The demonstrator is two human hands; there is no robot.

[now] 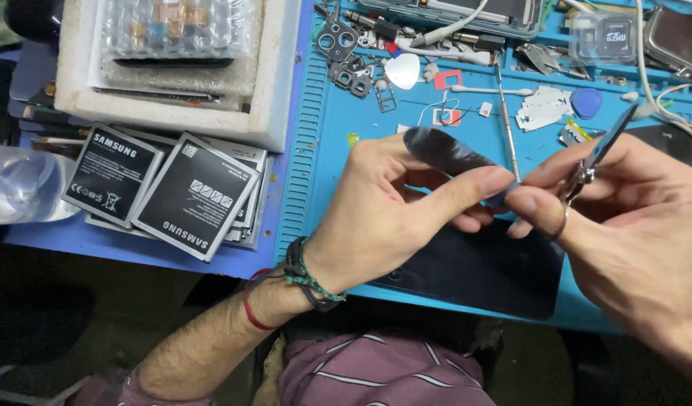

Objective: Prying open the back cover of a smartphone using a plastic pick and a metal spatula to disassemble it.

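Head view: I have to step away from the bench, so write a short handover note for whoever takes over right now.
Left hand: pinches a dark film strip between thumb and forefinger.
Right hand: holds metal tweezers, tips meeting the strip's end.
Below both: a black phone panel lies flat on the blue work mat.
Flat batteries are stacked to the left.
Done: strip is off the mat, in hand.
Left: strip not yet laid on anything.

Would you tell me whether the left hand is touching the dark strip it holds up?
Touching: the head view shows the left hand pinching the dark strip between thumb and forefinger.
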